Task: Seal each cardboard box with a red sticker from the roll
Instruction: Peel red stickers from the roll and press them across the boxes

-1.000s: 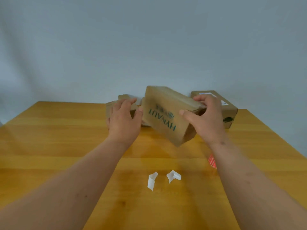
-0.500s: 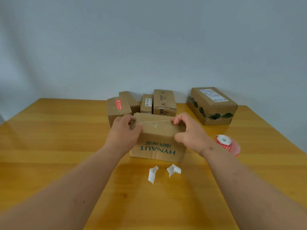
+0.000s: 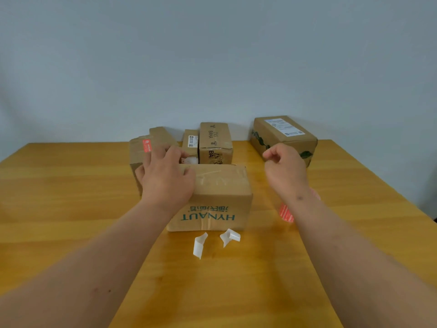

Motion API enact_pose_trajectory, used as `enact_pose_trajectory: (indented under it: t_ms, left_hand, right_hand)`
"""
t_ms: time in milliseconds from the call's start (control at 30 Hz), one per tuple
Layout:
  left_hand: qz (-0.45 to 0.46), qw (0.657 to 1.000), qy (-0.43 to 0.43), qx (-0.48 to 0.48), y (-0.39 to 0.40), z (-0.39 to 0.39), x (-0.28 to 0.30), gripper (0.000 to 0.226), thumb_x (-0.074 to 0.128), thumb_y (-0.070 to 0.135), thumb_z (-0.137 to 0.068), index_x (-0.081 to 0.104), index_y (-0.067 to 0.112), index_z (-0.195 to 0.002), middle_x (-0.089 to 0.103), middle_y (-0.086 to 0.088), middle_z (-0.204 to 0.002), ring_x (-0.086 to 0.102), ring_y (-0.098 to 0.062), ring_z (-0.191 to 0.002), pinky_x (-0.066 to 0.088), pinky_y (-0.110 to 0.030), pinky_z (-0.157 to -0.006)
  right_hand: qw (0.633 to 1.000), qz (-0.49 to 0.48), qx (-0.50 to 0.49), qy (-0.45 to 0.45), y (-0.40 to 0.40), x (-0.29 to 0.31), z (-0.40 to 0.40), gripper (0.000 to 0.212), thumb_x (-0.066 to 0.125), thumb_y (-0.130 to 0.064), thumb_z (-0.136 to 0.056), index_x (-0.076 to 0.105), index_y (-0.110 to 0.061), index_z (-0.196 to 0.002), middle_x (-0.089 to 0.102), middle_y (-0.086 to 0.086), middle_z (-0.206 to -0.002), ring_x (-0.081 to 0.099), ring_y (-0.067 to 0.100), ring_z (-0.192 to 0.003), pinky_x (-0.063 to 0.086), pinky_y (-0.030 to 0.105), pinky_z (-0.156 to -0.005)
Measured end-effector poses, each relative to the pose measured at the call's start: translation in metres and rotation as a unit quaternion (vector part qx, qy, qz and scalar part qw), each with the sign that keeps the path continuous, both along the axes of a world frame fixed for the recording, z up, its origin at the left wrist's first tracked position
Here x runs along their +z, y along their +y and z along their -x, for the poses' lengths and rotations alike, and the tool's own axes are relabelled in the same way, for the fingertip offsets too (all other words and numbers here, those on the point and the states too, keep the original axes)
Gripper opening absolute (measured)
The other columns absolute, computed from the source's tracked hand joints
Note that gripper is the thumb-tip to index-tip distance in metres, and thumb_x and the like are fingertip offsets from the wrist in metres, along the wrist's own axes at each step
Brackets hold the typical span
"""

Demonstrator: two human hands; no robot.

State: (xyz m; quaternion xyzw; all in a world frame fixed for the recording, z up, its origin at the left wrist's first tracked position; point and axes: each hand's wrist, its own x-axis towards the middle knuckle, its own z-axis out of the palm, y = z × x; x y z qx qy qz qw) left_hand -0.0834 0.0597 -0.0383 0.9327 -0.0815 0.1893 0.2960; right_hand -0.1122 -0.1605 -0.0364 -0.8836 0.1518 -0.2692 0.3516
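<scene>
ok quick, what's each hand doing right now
Left hand: open, resting on top of the HYNAUT box, not gripping it.
Right hand: fingers loosely curled, holding nothing, in the air right of the box.

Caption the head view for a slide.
Left hand rests on the HYNAUT box; right hand hovers empty above the table.

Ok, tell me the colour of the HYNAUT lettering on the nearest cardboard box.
Teal green, printed upside down on the brown cardboard box front; head view.

Packing spot: parcels (image 3: 215, 143), wooden table (image 3: 71, 197)
</scene>
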Motion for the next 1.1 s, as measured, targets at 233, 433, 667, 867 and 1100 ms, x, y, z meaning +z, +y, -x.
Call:
enact_pose_trajectory:
  t_ms: [233,433,667,867,1100]
  left_hand:
    - [-0.029,0.996,-0.053,-0.073,-0.052,0.013,0.012,0.024,0.055,0.030,-0.092,0.057,0.033,-0.116,0.043,0.008,-0.128,0.035,-0.018,-0.124,0.019,-0.037,-0.104]
    - [-0.039,0.987,-0.080,-0.134,-0.091,0.025,0.015,0.024,0.055,0.026,-0.091,0.060,0.032,-0.114,0.044,0.010,-0.132,0.032,-0.015,-0.126,0.017,-0.034,-0.101]
    - [-0.073,0.980,-0.070,-0.168,-0.117,0.039,0.009,0.021,0.054,0.026,-0.092,0.062,0.033,-0.111,0.045,0.014,-0.129,0.033,-0.012,-0.124,0.015,-0.029,-0.094]
    - [-0.100,0.968,-0.032,-0.228,-0.135,0.053,0.006,0.019,0.052,0.027,-0.095,0.062,0.029,-0.111,0.049,0.009,-0.124,0.049,-0.010,-0.098,0.024,-0.031,-0.098]
    - [-0.110,0.950,0.070,-0.285,-0.160,0.055,-0.005,0.032,0.055,0.025,-0.095,0.057,0.023,-0.127,0.053,0.002,-0.124,0.054,-0.016,-0.108,0.045,-0.027,-0.086]
  right_hand:
    - [0.992,0.033,-0.049,0.114,-0.070,0.013,0.025,0.035,0.039,0.009,-0.085,0.060,-0.018,-0.089,0.055,0.004,-0.111,0.049,0.019,-0.097,0.045,0.036,-0.080]
    - [0.964,0.104,0.035,0.243,-0.109,-0.007,0.058,0.043,0.041,0.015,-0.078,0.066,-0.021,-0.074,0.050,0.002,-0.115,0.049,0.022,-0.108,0.041,0.033,-0.088]
    - [0.961,0.100,0.100,0.238,-0.111,-0.023,0.069,0.023,0.074,-0.014,-0.081,0.067,-0.032,-0.069,0.048,-0.004,-0.128,0.036,0.019,-0.126,0.033,0.037,-0.107]
    - [0.963,0.107,0.136,0.205,-0.108,-0.019,0.062,0.012,0.072,-0.018,-0.087,0.068,-0.030,-0.086,0.048,-0.007,-0.120,0.036,0.018,-0.123,0.029,0.029,-0.104]
    - [0.953,0.139,0.156,0.219,-0.107,-0.018,0.063,0.017,0.061,-0.026,-0.094,0.061,-0.041,-0.087,0.047,-0.014,-0.108,0.040,0.020,-0.117,0.033,0.049,-0.105]
